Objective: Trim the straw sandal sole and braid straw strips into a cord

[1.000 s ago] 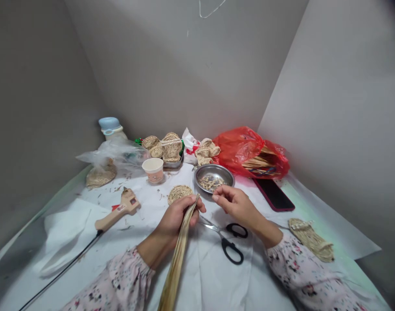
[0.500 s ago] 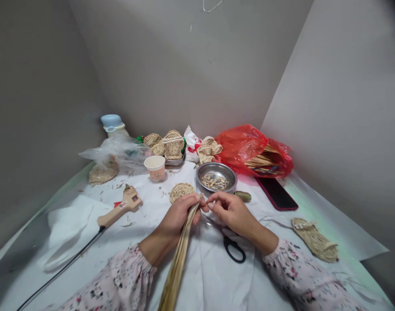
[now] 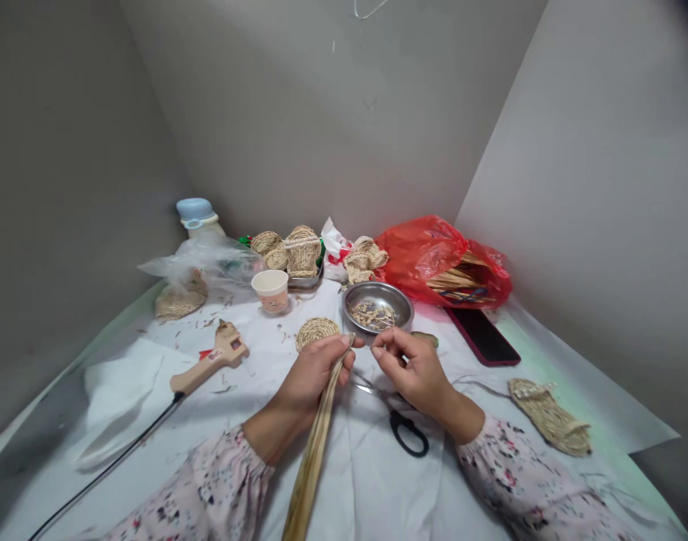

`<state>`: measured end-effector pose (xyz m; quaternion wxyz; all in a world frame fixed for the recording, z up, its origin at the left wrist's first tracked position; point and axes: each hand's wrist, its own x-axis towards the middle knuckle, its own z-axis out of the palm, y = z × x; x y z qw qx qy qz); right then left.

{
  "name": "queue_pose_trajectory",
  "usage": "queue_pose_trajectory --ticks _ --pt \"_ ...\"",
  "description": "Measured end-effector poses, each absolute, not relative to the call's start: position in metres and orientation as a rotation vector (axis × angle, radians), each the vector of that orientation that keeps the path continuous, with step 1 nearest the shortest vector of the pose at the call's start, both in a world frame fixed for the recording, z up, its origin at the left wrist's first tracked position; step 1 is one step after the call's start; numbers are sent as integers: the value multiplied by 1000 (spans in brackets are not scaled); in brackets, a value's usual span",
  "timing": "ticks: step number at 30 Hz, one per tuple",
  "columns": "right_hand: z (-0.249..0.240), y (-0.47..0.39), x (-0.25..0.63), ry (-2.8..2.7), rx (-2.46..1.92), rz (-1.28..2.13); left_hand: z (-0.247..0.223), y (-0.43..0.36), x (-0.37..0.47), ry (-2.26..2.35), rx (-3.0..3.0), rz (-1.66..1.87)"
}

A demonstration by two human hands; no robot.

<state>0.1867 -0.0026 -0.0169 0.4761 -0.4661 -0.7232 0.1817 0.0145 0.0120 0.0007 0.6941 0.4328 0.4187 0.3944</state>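
Long tan flat straw strands (image 3: 319,436) are gripped by left hand (image 3: 313,372); right hand (image 3: 414,372) is pinched, contents unclear.

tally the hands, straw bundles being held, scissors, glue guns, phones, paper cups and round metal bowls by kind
Hands: 2 (left hand, right hand)
Held straw bundle: 1
Scissors: 1 pair
Glue gun: 1
Phone: 1
Paper cup: 1
Round metal bowl: 1
Total: 8
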Motion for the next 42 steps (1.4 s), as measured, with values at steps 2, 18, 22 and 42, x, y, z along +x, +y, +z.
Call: queue_pose_trajectory --ticks 2,18,22,42 --pt "-17 -3 187 -1774 -1129 424 3 9 16 951 1027 848" --pt "-19 -2 190 -1818 -1148 426 -14 6 20 857 1195 582" --pt "-20 -1 190 -1826 -1125 518 -10 4 21 849 1248 560" --pt "-23 0 189 -1891 -1104 570 0 1 24 919 1276 849"
